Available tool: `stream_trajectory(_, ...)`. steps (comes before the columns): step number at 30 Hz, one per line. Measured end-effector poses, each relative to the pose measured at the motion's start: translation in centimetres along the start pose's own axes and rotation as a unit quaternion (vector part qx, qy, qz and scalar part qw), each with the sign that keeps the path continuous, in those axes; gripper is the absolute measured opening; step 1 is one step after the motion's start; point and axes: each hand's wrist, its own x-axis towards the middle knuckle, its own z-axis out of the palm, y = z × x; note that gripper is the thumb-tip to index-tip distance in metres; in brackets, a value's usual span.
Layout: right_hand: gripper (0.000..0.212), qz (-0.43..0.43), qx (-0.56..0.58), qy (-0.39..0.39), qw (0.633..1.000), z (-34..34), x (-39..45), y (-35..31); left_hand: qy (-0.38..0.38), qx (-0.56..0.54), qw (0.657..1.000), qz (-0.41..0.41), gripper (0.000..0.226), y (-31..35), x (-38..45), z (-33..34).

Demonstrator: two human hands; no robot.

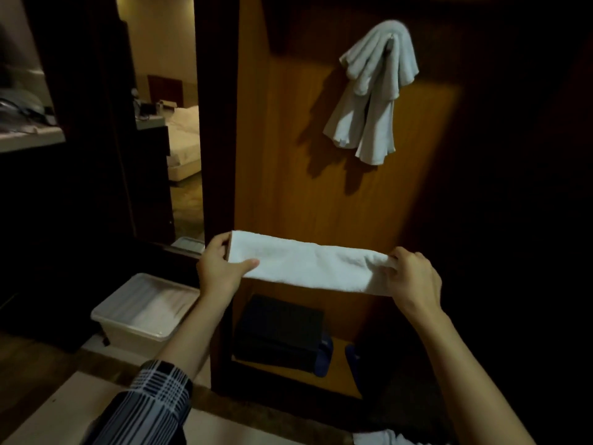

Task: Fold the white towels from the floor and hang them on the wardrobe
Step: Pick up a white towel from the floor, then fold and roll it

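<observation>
Stretched level before the wardrobe panel (321,194), below the hung towels (375,91), the folded white towel (308,264) is gripped at its ends by the left hand (221,268) and right hand (414,277), and is best kept taut with edges aligned before being draped.

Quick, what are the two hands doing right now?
Left hand: holding one end of the folded white towel.
Right hand: holding the other end.

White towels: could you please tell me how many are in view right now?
At least 3: a folded towel held between left hand and right hand, a hanging bunch on the wardrobe, possibly several, and a towel corner at the bottom edge.
</observation>
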Motion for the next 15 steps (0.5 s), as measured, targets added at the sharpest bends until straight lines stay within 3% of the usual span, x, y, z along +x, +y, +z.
stream_trajectory(4,0.012,-0.005,-0.015,0.010,1.000,-0.6,4.7,0.8,-0.052,0.116,0.989,0.073,0.077,1.5,4.3,2.3)
stream_trajectory(6,0.010,-0.010,-0.018,0.018,1.000,-1.0,7.3,0.9,-0.098,0.235,0.960,0.116,0.075,2.8,6.3,4.2)
stream_trajectory(10,0.019,-0.010,-0.040,0.025,0.999,-1.9,12.6,1.5,-0.082,0.443,0.866,0.218,0.030,7.1,10.4,8.4)
stream_trajectory(12,0.019,-0.005,-0.067,0.044,0.997,-2.9,15.4,2.3,-0.055,0.456,0.853,0.246,0.016,9.4,12.6,10.5)
stream_trajectory(15,0.019,0.004,-0.080,0.095,0.992,-4.3,19.9,3.5,-0.017,0.490,0.820,0.296,0.011,13.5,15.8,13.7)
